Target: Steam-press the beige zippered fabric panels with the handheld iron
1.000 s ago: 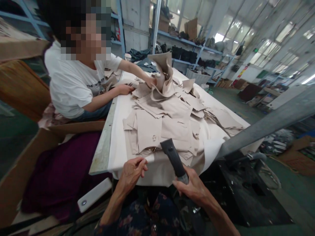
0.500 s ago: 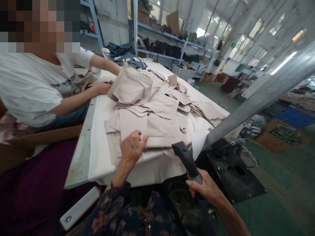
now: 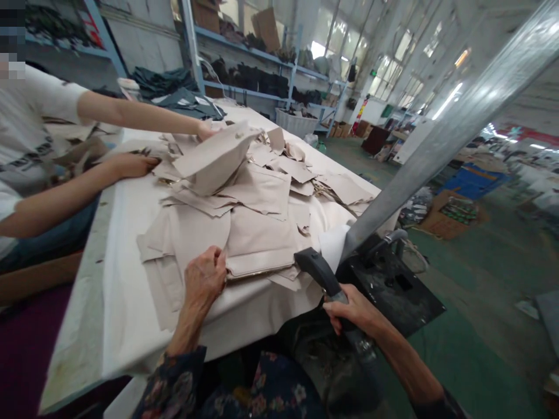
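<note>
We pinch the cloth (image 3: pixel 262 235) by its edge in our left hand (image 3: pixel 204 279), fingers curled. Our right hand (image 3: pixel 351 308) wraps around the nozzle (image 3: pixel 321 270).

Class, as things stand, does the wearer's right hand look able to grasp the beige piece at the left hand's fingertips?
Probably not while the right hand is wrapped around the black tool, whose end sits by the beige piece. Nothing else seems blocking.

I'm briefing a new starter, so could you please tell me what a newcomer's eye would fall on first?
Probably the beige fabric pieces heaped across the table. Next, the black tool in the right hand, its tip by the heap's near edge, then the metal pole slanting through the view's right half.
</note>
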### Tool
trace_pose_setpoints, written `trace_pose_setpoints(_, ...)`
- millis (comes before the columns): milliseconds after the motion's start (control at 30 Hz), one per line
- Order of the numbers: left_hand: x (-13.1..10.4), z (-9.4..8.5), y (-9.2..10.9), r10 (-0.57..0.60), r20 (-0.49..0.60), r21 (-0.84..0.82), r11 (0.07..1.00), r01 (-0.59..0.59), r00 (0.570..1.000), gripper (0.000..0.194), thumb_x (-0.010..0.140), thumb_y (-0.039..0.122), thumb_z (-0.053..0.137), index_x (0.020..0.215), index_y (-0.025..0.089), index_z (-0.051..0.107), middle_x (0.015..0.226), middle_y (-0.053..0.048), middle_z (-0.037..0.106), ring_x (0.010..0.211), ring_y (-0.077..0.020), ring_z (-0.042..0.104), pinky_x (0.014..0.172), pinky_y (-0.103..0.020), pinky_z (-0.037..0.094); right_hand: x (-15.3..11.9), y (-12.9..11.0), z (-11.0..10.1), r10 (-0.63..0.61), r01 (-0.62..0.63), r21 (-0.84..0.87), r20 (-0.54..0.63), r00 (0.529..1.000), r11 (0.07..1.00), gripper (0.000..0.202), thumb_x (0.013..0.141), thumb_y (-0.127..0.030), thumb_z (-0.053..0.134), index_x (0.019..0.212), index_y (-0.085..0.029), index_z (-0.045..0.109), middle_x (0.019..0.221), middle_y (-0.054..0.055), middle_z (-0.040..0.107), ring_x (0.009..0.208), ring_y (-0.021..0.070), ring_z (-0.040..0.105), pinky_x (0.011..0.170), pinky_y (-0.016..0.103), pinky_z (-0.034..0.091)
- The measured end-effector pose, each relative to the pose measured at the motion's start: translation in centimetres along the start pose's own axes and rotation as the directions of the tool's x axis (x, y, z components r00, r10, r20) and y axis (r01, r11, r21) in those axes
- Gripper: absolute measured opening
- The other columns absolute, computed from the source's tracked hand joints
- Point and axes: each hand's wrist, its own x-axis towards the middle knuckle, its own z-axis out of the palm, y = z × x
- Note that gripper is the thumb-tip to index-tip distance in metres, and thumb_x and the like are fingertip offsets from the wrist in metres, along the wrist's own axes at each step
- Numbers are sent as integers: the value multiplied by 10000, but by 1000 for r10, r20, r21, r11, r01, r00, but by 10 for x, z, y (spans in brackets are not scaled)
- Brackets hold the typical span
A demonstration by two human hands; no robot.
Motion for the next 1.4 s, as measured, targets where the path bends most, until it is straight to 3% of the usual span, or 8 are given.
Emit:
trace_pose_setpoints(133,6,-5,-12,-28,106,-360,931,64,994,267,761,394,458,630,183,557,529,-2,544,535,-141,501,511,-226,329,29,-9,0,13,-13,-34,8,1000,999,216,763,-315,579,652,-149,498,479,-25,540,410,103,515,422,195,408)
trace_pose_setpoints(233,8,-7,-20,-63,291,-651,718,246,955,258,715,408,527,672,158,578,448,37,480,420,-109,439,441,-214,328,50,-15,-2,-17,17,-21,16,1000,1000,249,771,-339,577,635,-149,495,474,-25,534,417,106,518,436,207,427)
trace_pose_setpoints(300,9,-8,-25,-39,346,-728,618,295,937,250,698,398,557,670,150,576,429,50,463,393,-91,411,421,-205,323,60,-21,-2,-43,43,-12,-8,999,999,246,766,-344,587,648,-148,497,483,-26,533,418,105,513,435,212,433)
trace_pose_setpoints(400,9,-7,-28,-12,346,-753,593,285,938,232,704,370,562,644,146,565,419,54,458,388,-74,393,409,-188,302,60,-31,3,-67,67,-26,11,998,997,233,760,-330,597,656,-148,496,493,-24,538,428,104,514,443,211,440)
trace_pose_setpoints(600,10,-6,-32,19,371,-791,529,306,928,227,732,344,551,643,135,548,402,64,410,363,-53,343,395,-185,256,42,-43,28,-36,32,20,283,959,999,168,741,-278,617,780,-142,526,499,-30,559,423,107,521,430,205,434)
trace_pose_setpoints(767,12,-5,-34,22,372,-817,483,316,928,223,713,338,578,636,133,538,387,71,390,343,-36,299,379,-175,209,54,-49,52,-60,68,-5,412,909,998,158,725,-245,615,807,-151,518,509,-39,564,420,97,525,417,182,425)
trace_pose_setpoints(1100,25,2,-47,38,492,-806,398,439,870,246,622,338,655,640,119,544,436,59,440,312,-7,287,333,-153,121,91,-61,57,-71,65,29,467,881,997,190,709,-285,634,750,-137,522,509,-38,533,425,94,503,433,212,461)
trace_pose_setpoints(1400,25,-2,-45,89,487,-817,397,417,869,250,633,341,641,590,132,511,439,54,432,318,-5,262,336,-161,100,83,-56,50,-23,60,-69,446,895,996,175,707,-280,619,762,-144,523,490,-39,549,413,103,515,419,205,446)
